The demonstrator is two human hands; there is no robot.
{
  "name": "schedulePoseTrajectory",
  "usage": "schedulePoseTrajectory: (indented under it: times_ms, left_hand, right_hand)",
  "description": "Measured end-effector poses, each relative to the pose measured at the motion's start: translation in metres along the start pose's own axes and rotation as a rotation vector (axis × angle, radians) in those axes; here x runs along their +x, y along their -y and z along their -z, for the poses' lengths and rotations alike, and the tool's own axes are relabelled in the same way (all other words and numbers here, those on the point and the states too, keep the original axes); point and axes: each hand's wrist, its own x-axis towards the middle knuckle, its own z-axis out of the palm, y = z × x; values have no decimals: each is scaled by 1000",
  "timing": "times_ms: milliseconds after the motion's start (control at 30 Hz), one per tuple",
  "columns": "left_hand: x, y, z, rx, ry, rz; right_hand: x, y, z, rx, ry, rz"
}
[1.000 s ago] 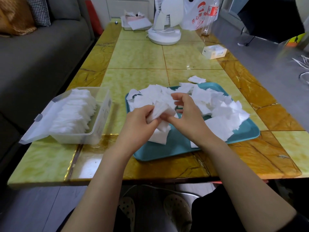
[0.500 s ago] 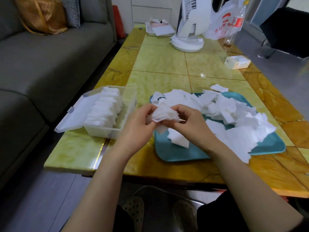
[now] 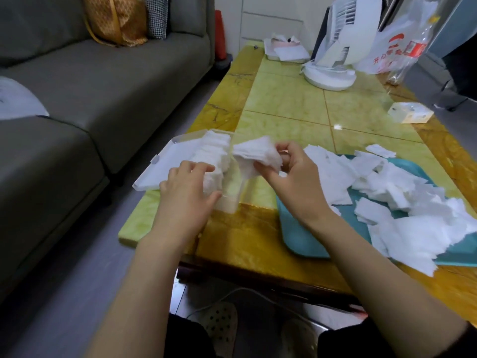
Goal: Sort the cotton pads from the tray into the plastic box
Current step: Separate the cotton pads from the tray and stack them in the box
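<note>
A clear plastic box [image 3: 229, 202] with its lid [image 3: 167, 166] folded open to the left stands on the table's left side, holding a row of white cotton pads [image 3: 214, 153]. My left hand [image 3: 188, 189] rests on that row inside the box, fingers curled over the pads. My right hand [image 3: 291, 182] pinches a small stack of cotton pads [image 3: 258, 153] just above the box's right edge. To the right, a teal tray [image 3: 299, 236] carries a loose heap of cotton pads [image 3: 402, 200].
A grey sofa [image 3: 90, 99] runs along the left of the table. At the far end stand a white fan [image 3: 333, 60], a plastic bag [image 3: 392, 47] and a tray of papers [image 3: 286, 50]. A small white box [image 3: 410, 112] lies at the right edge.
Both hands left the tray and moved left to the box. My right hand carried the stack of pads there; my left hand let go of it and settled on the pads in the box.
</note>
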Motion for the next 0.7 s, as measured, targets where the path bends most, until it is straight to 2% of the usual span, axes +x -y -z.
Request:
schedulePoseTrajectory:
  times_ms: [67, 200, 300, 467, 533, 600, 700]
  left_hand:
    - [-1, 5, -1, 4, 6, 13]
    - [-4, 7, -4, 10, -21, -11]
    - [-3, 7, -7, 1, -29, -11]
    - [-3, 6, -8, -21, -33, 5]
    - [-3, 6, -8, -28, -31, 9]
    - [-4, 6, -7, -13, -30, 11]
    - [-5, 7, -6, 2, -32, 13]
  right_hand:
    - [5, 7, -13, -126, 59, 126]
    - [16, 12, -26, -649, 405, 291]
    - [23, 20, -31, -890, 556, 355]
    - [28, 30, -42, -897, 646, 272]
    - [32, 32, -45, -977, 667, 285]
    - [33, 37, -48, -1054, 712, 268]
    - [38, 37, -50, -1042, 818, 196]
